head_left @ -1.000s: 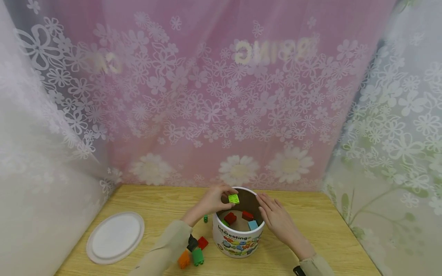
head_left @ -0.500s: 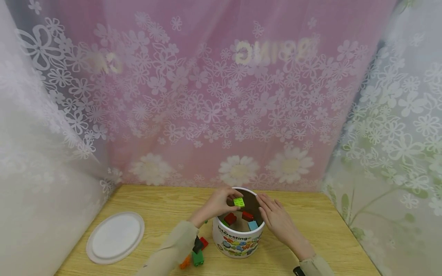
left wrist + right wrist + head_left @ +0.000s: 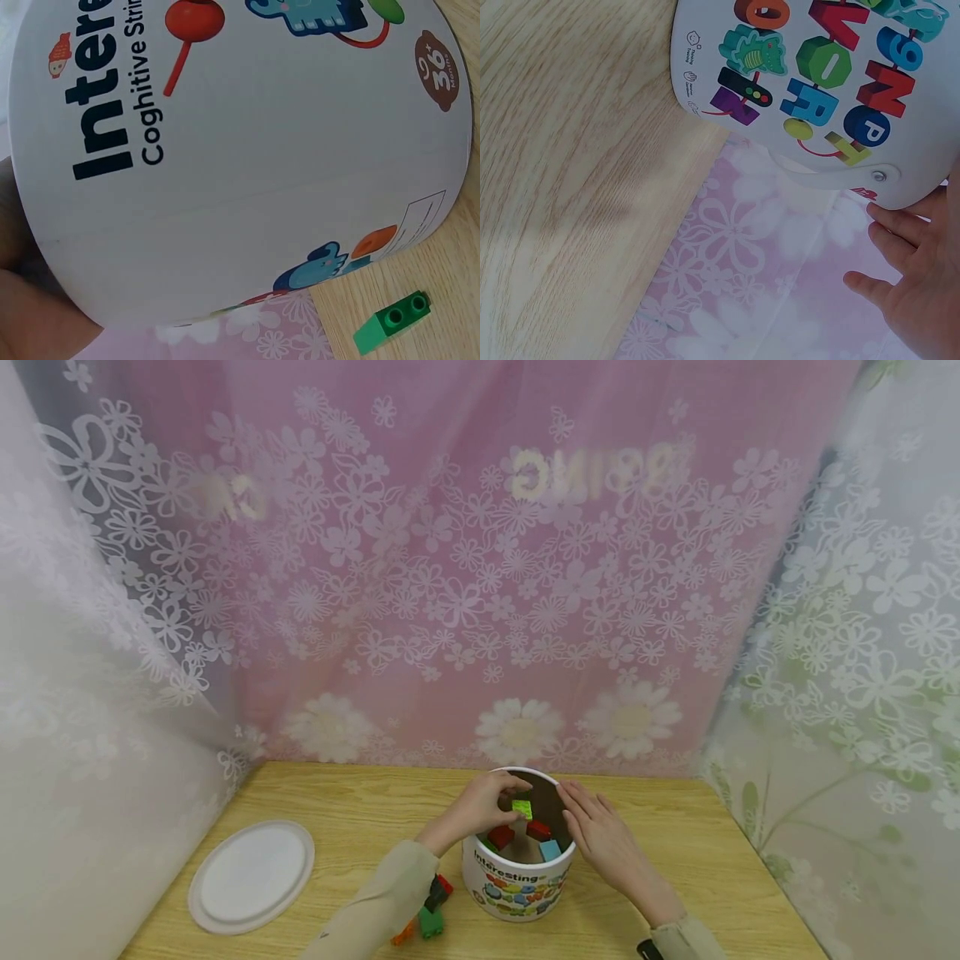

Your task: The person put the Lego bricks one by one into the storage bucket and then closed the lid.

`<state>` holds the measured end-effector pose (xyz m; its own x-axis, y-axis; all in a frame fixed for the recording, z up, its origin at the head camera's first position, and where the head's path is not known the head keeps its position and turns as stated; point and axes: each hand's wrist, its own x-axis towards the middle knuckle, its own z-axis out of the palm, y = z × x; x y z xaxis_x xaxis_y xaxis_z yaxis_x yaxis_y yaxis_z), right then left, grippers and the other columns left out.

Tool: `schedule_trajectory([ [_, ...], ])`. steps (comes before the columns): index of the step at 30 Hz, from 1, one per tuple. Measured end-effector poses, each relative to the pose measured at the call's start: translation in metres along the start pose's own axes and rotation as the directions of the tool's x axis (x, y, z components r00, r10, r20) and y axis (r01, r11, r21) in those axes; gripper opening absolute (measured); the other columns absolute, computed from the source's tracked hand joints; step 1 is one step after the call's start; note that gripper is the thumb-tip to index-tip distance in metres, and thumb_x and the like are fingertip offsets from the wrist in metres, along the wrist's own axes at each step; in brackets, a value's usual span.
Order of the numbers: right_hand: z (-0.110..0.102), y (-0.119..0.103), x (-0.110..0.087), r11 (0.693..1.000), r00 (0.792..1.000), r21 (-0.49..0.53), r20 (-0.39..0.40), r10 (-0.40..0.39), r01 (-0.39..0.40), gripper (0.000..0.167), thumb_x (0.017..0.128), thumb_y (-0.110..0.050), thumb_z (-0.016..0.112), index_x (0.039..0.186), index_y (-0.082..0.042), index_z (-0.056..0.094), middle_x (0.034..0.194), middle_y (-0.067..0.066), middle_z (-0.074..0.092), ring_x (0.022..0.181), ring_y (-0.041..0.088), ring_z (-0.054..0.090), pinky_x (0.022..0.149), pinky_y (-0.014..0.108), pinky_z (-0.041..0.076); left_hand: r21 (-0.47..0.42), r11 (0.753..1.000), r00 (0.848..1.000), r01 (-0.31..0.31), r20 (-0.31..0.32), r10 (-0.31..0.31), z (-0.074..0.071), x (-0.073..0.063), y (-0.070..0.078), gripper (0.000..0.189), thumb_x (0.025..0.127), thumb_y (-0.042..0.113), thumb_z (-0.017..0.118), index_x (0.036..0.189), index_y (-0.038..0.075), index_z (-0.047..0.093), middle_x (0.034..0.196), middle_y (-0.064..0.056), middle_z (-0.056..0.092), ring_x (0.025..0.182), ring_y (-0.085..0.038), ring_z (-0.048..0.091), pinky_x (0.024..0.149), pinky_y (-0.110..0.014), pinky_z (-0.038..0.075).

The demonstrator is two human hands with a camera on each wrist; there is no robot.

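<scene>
A white printed bucket [image 3: 517, 893] stands on the table with its top open. My left hand [image 3: 483, 806] is over its mouth, thumb and fingers spread apart. A lime green toy brick [image 3: 522, 810] is just below the fingertips, with a gap between it and the upper fingers. Inside the bucket lie a dark red brick [image 3: 501, 837], another red brick [image 3: 537, 831], a light blue brick [image 3: 550, 850] and a partly hidden green one. Straight fingers of my right hand [image 3: 603, 831] rest against the bucket's right rim; the right wrist view shows this hand [image 3: 922, 277] beside the bucket wall.
Left of the bucket lie a black brick [image 3: 435, 896], a red brick [image 3: 446, 883], a green brick [image 3: 431, 922] and an orange brick [image 3: 403, 933], partly behind the left sleeve. A round white lid [image 3: 251, 870] lies farther left. A floral curtain [image 3: 480, 610] hangs behind the table.
My left hand has moved right and slightly down over the bucket. The lime green brick has come out of its pinch and sits lower. My right hand has stayed put.
</scene>
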<state>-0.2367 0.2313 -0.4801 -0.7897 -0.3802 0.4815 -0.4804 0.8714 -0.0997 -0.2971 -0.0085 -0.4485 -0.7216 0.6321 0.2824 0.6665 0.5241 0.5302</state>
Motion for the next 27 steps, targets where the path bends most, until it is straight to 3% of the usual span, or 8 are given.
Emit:
schedule_trajectory([
  [6, 0.002, 0.001, 0.000, 1.000, 1.000, -0.003, -0.012, -0.013, 0.013, 0.046, 0.101, -0.015, 0.061, 0.144, 0.001, 0.054, 0.148, 0.018, 0.053, 0.136, 0.037, 0.050, 0.110, 0.063, 0.038, -0.061, 0.998, 0.999, 0.026, -0.024, -0.027, -0.001, -0.002, 0.000, 0.035, 0.095, 0.015, 0.073, 0.129, 0.010, 0.068, 0.125, -0.007, 0.067, 0.110, -0.024, 0.065, 0.092, -0.034, 0.057],
  [12, 0.002, 0.001, 0.000, 1.000, 0.999, 0.000, -0.032, -0.020, 0.020, 0.046, 0.100, -0.013, 0.062, 0.143, 0.002, 0.055, 0.146, 0.019, 0.054, 0.135, 0.038, 0.051, 0.109, 0.064, 0.039, -0.147, 0.989, 0.995, -0.016, -0.096, 0.002, -0.009, -0.005, -0.003, 0.031, 0.097, 0.014, 0.071, 0.126, 0.005, 0.068, 0.121, -0.010, 0.070, 0.105, -0.021, 0.068, 0.091, -0.031, 0.058],
  [24, 0.000, 0.001, 0.001, 1.000, 0.999, 0.015, 0.031, 0.012, -0.012, 0.047, 0.103, -0.017, 0.058, 0.147, 0.001, 0.051, 0.150, 0.019, 0.051, 0.140, 0.036, 0.046, 0.114, 0.062, 0.034, -0.183, 0.980, 0.980, -0.077, -0.195, 0.041, -0.026, -0.020, -0.006, 0.033, 0.095, 0.015, 0.073, 0.127, 0.008, 0.068, 0.120, -0.010, 0.070, 0.107, -0.031, 0.067, 0.090, -0.046, 0.058],
  [27, 0.000, 0.001, 0.001, 1.000, 0.999, 0.013, 0.032, 0.013, -0.013, 0.047, 0.104, -0.017, 0.058, 0.147, 0.000, 0.051, 0.151, 0.018, 0.050, 0.140, 0.036, 0.046, 0.115, 0.062, 0.034, -0.176, 0.982, 0.977, -0.069, -0.211, 0.031, -0.030, -0.025, -0.007, 0.034, 0.095, 0.015, 0.074, 0.128, 0.010, 0.068, 0.120, -0.006, 0.070, 0.108, -0.027, 0.067, 0.090, -0.044, 0.059],
])
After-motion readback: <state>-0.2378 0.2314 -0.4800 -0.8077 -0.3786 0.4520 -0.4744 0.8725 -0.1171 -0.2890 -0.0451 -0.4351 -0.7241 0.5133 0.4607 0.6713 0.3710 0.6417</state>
